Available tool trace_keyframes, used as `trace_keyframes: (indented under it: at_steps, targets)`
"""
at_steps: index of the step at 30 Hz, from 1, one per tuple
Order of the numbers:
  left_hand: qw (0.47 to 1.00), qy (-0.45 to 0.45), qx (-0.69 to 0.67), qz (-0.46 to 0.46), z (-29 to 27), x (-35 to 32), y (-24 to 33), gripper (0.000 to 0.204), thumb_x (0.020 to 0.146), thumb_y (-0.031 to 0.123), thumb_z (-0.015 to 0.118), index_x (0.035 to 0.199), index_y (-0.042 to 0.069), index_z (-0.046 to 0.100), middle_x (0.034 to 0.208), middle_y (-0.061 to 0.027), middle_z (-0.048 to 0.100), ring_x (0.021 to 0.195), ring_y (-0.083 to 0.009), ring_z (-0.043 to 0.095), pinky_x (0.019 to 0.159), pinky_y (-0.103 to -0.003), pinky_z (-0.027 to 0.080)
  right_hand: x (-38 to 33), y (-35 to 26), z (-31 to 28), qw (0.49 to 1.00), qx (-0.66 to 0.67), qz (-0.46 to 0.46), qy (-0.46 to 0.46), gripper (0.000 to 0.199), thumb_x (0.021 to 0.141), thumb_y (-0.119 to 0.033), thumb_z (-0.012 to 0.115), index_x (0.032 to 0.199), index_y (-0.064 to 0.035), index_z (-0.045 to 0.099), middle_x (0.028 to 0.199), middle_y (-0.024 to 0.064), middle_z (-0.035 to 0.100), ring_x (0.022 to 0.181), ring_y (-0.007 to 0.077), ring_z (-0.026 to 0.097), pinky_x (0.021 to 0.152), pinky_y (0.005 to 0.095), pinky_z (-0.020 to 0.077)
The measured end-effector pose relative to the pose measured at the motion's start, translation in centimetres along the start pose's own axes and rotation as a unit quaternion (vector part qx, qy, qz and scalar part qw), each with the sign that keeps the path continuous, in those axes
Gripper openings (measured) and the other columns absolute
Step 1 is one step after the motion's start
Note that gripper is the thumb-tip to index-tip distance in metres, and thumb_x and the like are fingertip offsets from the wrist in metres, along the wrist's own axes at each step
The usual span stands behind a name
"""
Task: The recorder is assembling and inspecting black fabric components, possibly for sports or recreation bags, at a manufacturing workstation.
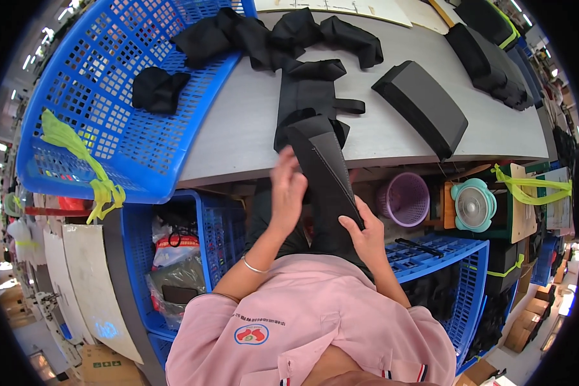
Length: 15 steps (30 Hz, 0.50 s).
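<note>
A long black piece with a stitched seam [328, 174] lies slantwise over the table's front edge and hangs down in front of me. Its lower right edge is gripped by my right hand [367, 233], thumb on top. My left hand [288, 196] is beside its left edge, fingers stretched out and slightly blurred, holding nothing. Beneath the far end of this piece lies a black fabric piece with a strap loop [309, 90]. To the right, a curved black stitched piece [424, 106] rests on the table.
Crumpled black fabric pieces [283, 35] line the grey table's [251, 128] back. A blue basket [193, 138] leans at left, with one black piece inside. More black pieces [489, 67] are stacked at right. Below are a purple bin [403, 198], a small fan [474, 204] and blue crates [441, 254].
</note>
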<state>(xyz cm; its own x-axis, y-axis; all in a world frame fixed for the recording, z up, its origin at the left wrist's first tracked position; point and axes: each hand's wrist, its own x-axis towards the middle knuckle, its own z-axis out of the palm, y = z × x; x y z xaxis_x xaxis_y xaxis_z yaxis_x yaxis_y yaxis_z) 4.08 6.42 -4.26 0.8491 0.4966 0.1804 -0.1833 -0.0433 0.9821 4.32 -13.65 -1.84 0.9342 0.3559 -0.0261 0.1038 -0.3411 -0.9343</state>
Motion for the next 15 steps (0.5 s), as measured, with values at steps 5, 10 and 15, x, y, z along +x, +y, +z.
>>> trace_keyframes:
  at_steps: [5, 10, 15]
  targets:
    - [0.887, 0.061, 0.419, 0.183, -2.4, 6.0, -2.2, 0.039, 0.089, 0.004, 0.062, 0.127, 0.008, 0.064, 0.140, -0.0164, 0.051, 0.115, -0.0344, 0.053, 0.104, -0.037, 0.041, 0.9, 1.1, -0.4, 0.986, -0.164, 0.005, -0.024, 0.055, 0.092, -0.017, 0.066, 0.143, -0.0099, 0.049, 0.111, 0.0225, 0.068, 0.091, 0.0388, 0.069, 0.078, 0.0409, 0.0534]
    - [0.926, -0.069, 0.324, 0.179, 0.0, 8.3, -1.4, 0.045, 0.071, -0.011, 0.052, 0.110, 0.000, 0.069, 0.139, -0.0150, 0.055, 0.108, -0.0369, 0.054, 0.094, -0.040, 0.048, 1.2, -0.8, 0.6, 0.984, -0.174, -0.039, 0.008, 0.057, 0.092, -0.014, 0.063, 0.146, -0.0124, 0.044, 0.101, 0.0241, 0.067, 0.083, 0.0442, 0.066, 0.072, 0.0472, 0.0523]
    - [0.911, -0.233, 0.224, 0.258, 3.6, 5.7, 2.8, 0.035, 0.068, -0.011, 0.052, 0.099, -0.005, 0.068, 0.141, -0.0120, 0.056, 0.105, -0.0341, 0.055, 0.094, -0.038, 0.046, 4.5, -0.9, 0.7, 0.966, -0.238, -0.086, 0.058, 0.044, 0.089, -0.012, 0.063, 0.133, -0.0094, 0.057, 0.087, 0.0233, 0.068, 0.078, 0.0428, 0.067, 0.067, 0.0507, 0.0520]
